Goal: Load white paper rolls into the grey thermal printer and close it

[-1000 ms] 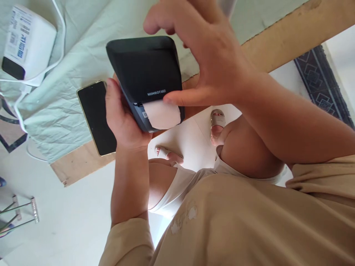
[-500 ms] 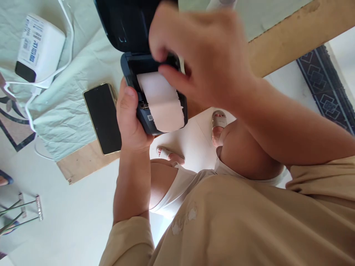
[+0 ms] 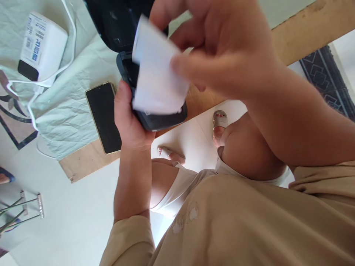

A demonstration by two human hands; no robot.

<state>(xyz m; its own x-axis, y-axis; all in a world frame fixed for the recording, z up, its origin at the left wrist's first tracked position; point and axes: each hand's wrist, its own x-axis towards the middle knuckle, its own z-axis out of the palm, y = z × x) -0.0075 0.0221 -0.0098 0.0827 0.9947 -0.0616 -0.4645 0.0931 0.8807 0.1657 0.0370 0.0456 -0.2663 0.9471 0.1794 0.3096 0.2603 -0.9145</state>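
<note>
My left hand (image 3: 133, 122) grips the near left side of a dark portable receipt printer (image 3: 166, 121), thumb along its edge. The printer's black lid (image 3: 119, 26) is swung up, away from me. Between the fingers and thumb of my right hand (image 3: 219, 51) is a white paper roll (image 3: 159, 74), raised over the printer's compartment and slightly blurred. Its loose end hangs down toward me and covers much of the opening. A black-screened phone (image 3: 104, 117) lies on the table just left of my left hand.
A white box-shaped device (image 3: 43, 46) with a printed label and a white cable (image 3: 72, 40) rests on the pale green cloth (image 3: 69, 125) at the left. The table's wooden edge (image 3: 88, 160) runs in front of me. A metal-legged stool (image 3: 24, 207) stands on the floor at lower left.
My right hand has taken hold of the paper roll and lifted it up out of the printer's compartment. My left hand still grips the printer, with only a slight shift.
</note>
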